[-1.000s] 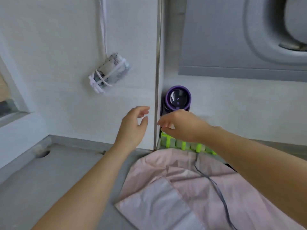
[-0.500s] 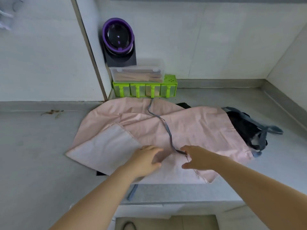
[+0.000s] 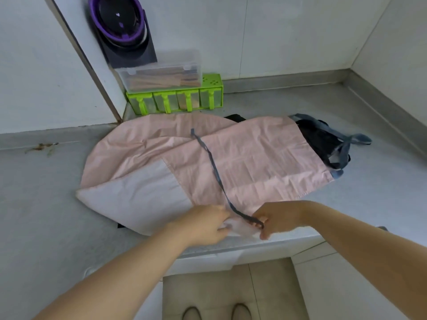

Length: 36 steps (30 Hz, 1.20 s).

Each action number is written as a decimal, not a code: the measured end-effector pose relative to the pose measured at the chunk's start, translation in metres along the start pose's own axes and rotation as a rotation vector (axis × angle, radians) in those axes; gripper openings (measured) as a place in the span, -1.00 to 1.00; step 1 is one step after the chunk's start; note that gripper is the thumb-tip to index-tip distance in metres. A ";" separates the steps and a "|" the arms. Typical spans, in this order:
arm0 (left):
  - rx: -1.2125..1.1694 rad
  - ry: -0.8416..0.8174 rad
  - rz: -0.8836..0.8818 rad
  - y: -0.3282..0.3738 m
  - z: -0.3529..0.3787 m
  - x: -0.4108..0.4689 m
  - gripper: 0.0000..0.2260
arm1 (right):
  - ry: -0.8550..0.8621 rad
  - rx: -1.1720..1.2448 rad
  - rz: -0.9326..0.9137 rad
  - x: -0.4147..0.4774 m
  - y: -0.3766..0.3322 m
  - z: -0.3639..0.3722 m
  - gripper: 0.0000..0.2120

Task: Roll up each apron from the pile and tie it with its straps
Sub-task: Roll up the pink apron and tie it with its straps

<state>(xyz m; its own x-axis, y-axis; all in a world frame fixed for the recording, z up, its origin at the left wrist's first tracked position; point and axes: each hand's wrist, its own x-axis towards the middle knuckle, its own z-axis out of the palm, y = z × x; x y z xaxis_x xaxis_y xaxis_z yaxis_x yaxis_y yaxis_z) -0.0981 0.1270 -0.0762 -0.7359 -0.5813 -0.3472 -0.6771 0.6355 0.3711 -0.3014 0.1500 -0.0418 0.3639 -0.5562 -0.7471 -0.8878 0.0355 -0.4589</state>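
- Pale pink cloth apron [image 3: 254, 158] with a grey panel lay flat on the grey steel counter [image 3: 46, 204], its near hem at the counter's front edge.
- Thin blue-grey strap [image 3: 213, 165] ran across it toward the front.
- Left hand [image 3: 205, 224] gripped the near hem, fingers curled.
- Right hand [image 3: 277, 218] pinched the strap's end, just beside the left.
- Dark bundled apron [image 3: 323, 139] lay partly under the right end.

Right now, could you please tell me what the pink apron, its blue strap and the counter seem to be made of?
The pink apron looks like thin matte woven cloth, perhaps cotton, holding sharp fold creases. The blue strap is flat, limp fabric tape. The counter seems brushed stainless steel: grey, dull sheen.
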 end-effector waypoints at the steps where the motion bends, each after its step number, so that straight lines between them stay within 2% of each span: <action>1: -0.034 0.033 -0.011 0.006 -0.002 -0.001 -0.83 | 0.030 0.121 -0.013 -0.004 0.003 -0.005 -0.92; 3: -0.085 0.116 -0.057 0.019 -0.005 0.001 -0.83 | 0.111 0.249 -0.054 -0.010 0.003 -0.008 -0.85; 4: -0.089 0.162 -0.071 0.026 -0.007 0.001 -0.85 | 0.172 0.232 -0.081 -0.013 0.001 -0.007 -0.79; 7: -0.015 0.215 -0.051 0.036 -0.016 0.003 -0.77 | 0.386 -0.020 -0.120 -0.018 0.002 -0.010 -0.69; 10: 0.118 0.112 -0.020 0.024 -0.030 0.003 -0.75 | 0.462 -0.311 0.032 -0.029 0.017 -0.029 -0.82; 12: 0.140 0.043 -0.028 0.013 -0.036 0.004 -0.83 | 0.426 -0.537 0.158 -0.035 0.032 -0.035 -0.78; 14: 0.094 -0.022 -0.058 0.012 -0.037 0.003 -0.94 | 0.295 -0.759 0.268 -0.038 0.047 -0.032 -0.78; 16: -0.005 -0.105 -0.088 0.016 -0.035 0.006 -0.97 | 0.176 -0.832 0.417 -0.041 0.063 -0.030 -0.84; 18: -0.153 -0.095 -0.124 0.016 -0.032 0.015 -0.94 | 0.116 -0.774 0.571 -0.046 0.080 -0.031 -0.85; 20: -0.232 0.057 -0.175 0.007 -0.034 0.027 -0.85 | 0.093 -0.608 0.605 -0.048 0.090 -0.034 -0.71; 23: -0.006 0.290 -0.260 -0.025 -0.037 0.048 -0.56 | 0.234 -0.201 0.388 -0.042 0.085 -0.037 -0.35; 25: 0.067 0.339 -0.325 -0.048 -0.037 0.057 -0.46 | 0.365 -0.049 0.275 -0.028 0.068 -0.033 -0.31; 28: 0.073 0.224 -0.430 -0.073 -0.032 0.063 -0.46 | 0.465 0.109 0.275 0.010 0.057 -0.018 -0.34; 32: 0.120 -0.036 -0.568 -0.084 -0.024 0.057 -0.46 | 0.435 -0.079 0.453 0.044 0.063 0.003 -0.10; 34: 0.126 -0.037 -0.599 -0.084 -0.021 0.051 -0.45 | 0.432 -0.126 0.464 0.047 0.062 0.003 -0.06; 36: 0.111 -0.029 -0.658 -0.080 -0.018 0.041 -0.45 | 0.448 -0.151 0.433 0.047 0.065 0.001 -0.10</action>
<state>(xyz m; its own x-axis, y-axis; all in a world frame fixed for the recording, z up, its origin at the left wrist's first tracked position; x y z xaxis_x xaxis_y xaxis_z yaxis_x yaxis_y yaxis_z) -0.0740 0.0427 -0.1048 -0.1681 -0.8527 -0.4946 -0.9791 0.2026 -0.0164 -0.3416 0.1274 -0.1073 -0.1607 -0.8119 -0.5612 -0.9698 0.2356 -0.0632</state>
